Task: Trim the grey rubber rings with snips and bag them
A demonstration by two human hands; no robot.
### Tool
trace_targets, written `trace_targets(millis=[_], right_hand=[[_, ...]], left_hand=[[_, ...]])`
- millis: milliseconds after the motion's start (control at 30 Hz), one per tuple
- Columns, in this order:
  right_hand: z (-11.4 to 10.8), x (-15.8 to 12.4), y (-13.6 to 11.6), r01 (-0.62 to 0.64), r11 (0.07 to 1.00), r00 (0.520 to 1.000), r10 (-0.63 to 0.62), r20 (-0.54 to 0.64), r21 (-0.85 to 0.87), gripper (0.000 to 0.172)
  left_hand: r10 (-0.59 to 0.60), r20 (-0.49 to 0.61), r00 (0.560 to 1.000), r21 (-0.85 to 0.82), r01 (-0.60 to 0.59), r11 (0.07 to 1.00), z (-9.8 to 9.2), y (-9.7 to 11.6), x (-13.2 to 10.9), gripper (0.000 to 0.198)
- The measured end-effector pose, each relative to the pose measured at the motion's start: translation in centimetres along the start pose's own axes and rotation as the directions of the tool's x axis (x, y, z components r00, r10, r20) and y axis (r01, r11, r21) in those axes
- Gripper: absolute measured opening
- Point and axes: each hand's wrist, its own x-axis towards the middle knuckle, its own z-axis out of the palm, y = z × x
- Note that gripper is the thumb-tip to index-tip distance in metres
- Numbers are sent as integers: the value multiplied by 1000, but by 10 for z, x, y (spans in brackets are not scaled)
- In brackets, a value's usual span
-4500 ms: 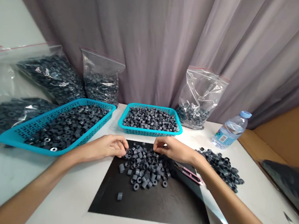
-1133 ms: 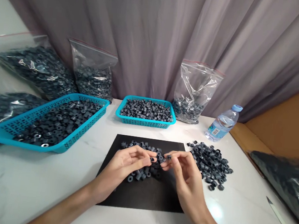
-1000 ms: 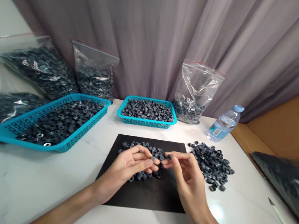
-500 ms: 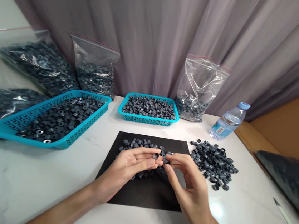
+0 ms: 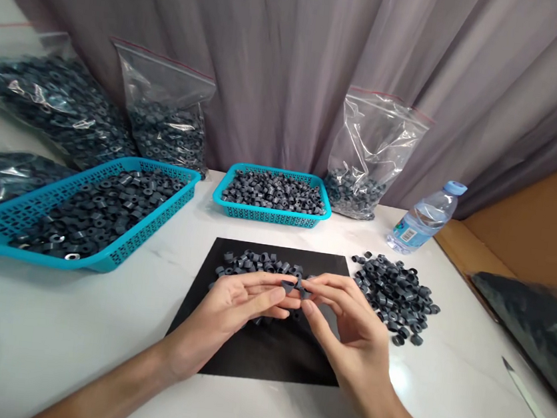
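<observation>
Over a black mat (image 5: 271, 362) my two hands meet, their fingertips close together. My left hand (image 5: 242, 305) is closed, thumb against fingers, on a small dark grey plastic ring (image 5: 288, 286). Between the thumb and fingers of my right hand (image 5: 350, 324) is another small grey plastic part (image 5: 304, 293), which looks close to the ring or touching it; the fingers partly cover both. Behind and beneath the hands lies a heap of loose grey parts (image 5: 262, 261) on the mat.
To the right sits a pile of grey rings (image 5: 394, 296). Two blue baskets of grey parts stand behind: one left (image 5: 117, 258), one in the middle (image 5: 270, 216). Filled zip bags (image 5: 167, 122), a water bottle (image 5: 425, 219), a cardboard box (image 5: 544, 212) and a pointed tool (image 5: 533, 399) surround the mat.
The ring in my left hand has turned, its round opening no longer facing me. My right fingertips have come nearer to it. The whole view has shifted slightly.
</observation>
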Motion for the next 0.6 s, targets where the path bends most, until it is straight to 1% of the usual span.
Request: trace_targets(millis=[100, 167, 267, 367, 467, 600], right_hand=[[1, 1, -2, -30, 995, 1000, 29, 11, 92, 19], [1, 2, -3, -37, 995, 999, 37, 6, 98, 17], [0, 2, -4, -48, 999, 999, 49, -24, 20, 16], [-1, 2, -4, -36, 997, 998, 32, -50, -70, 15], [-2, 2, -4, -9, 990, 999, 5, -33, -140, 14], [-2, 3, -3, 7, 988, 1000, -8, -5, -152, 14]], left_hand=[[21, 1, 1000, 6, -21, 1000, 1, 1, 1, 29], [39, 1, 999, 27, -39, 999, 1, 1, 1, 29], [46, 10, 999, 78, -47, 996, -1, 0, 2, 31], [45, 21, 999, 111, -47, 993, -2, -2, 2, 33], [59, 33, 998, 127, -63, 990, -3, -4, 2, 31], [69, 34, 997, 136, -73, 988, -1, -3, 1, 29]])
